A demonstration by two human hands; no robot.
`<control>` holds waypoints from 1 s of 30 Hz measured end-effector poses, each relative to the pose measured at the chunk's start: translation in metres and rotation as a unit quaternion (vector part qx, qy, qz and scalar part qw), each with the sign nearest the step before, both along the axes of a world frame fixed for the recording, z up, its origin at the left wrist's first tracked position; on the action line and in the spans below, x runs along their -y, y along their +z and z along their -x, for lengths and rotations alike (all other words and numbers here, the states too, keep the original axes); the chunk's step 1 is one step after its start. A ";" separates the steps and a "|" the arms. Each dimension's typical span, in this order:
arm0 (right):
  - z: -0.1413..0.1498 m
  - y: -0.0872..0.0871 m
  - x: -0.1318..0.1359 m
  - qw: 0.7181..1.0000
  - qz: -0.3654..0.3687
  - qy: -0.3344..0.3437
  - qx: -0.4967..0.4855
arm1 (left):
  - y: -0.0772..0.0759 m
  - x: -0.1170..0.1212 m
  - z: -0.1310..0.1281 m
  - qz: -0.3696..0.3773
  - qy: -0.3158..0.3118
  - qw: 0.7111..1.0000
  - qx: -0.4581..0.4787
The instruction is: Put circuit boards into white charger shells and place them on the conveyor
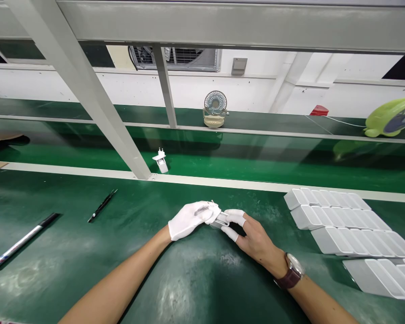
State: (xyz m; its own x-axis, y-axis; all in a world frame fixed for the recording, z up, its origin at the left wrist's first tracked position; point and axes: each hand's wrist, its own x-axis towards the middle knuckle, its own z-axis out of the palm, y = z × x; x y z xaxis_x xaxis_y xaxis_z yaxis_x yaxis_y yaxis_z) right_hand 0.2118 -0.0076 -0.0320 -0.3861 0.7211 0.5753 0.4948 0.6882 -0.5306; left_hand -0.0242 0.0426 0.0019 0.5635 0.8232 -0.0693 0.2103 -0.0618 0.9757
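My left hand [189, 220], in a white glove, is closed around a small white plug adapter [213, 213] whose metal pins poke up at the top. Much of the adapter is hidden by the glove. From the right, my right hand [248, 229], with white cots on its fingers, pinches a white rectangular frame-like end [224, 219] at the adapter's near side. Whether that end is a separate part or joined to the adapter, I cannot tell. Behind the hands, on the green surface past the pale rail, another white plug adapter [161, 162] lies with its two pins upward.
Rows of white rectangular cases [344, 218] stand at the right. To the left lie a black tweezers-like tool [102, 206] and a long silver-and-black stick [23, 240]. A slanting grey post [111, 123] rises left of the hands. A small fan [215, 108] stands on the back shelf.
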 end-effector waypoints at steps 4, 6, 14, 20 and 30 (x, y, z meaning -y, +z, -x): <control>0.001 -0.002 0.001 1.000 0.014 0.000 -0.004 | 0.001 0.001 0.000 -0.002 0.003 1.000 0.002; 0.002 -0.004 0.001 1.000 0.028 -0.003 -0.006 | 0.000 0.002 0.000 -0.004 0.004 1.000 0.005; 0.002 -0.007 0.005 0.993 0.107 -0.025 -0.047 | 0.003 0.002 -0.001 -0.002 -0.005 1.000 0.016; 0.000 -0.005 0.004 0.998 -0.006 -0.025 0.056 | 0.001 0.003 -0.001 0.009 0.002 1.000 0.017; 0.000 -0.009 0.001 0.997 -0.048 -0.007 0.053 | -0.003 0.002 0.000 0.023 0.014 1.000 0.014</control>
State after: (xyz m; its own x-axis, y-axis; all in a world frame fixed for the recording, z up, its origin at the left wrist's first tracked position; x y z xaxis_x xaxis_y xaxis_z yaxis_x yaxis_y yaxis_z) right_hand 0.2114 -0.0088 -0.0410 -0.4380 0.6711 0.5981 0.5547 0.7253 -0.4076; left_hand -0.0241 0.0402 -0.0012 0.5430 0.8346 -0.0929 0.1846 -0.0107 0.9828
